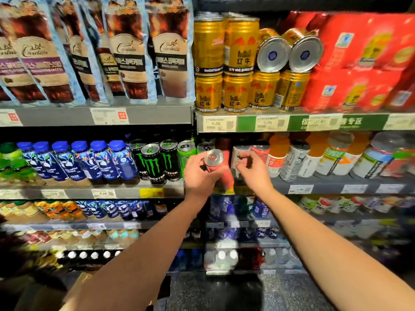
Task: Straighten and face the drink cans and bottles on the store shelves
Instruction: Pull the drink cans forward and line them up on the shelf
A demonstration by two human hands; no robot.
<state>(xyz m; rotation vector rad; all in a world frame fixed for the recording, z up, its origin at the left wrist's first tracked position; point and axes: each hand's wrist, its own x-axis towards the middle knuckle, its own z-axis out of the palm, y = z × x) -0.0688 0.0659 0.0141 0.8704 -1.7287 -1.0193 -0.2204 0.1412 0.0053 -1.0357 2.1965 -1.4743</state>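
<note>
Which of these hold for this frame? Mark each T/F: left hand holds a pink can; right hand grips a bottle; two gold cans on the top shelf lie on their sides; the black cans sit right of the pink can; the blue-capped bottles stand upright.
1. The left hand holds a pink can. True.
2. The right hand grips a bottle. False: its fingers are spread and reach toward the cans behind, closed on nothing.
3. Two gold cans lie on their sides atop the lower row. True.
4. The black cans sit right of the pink can. False: they are to its left.
5. The blue-capped bottles stand upright. True.
</note>
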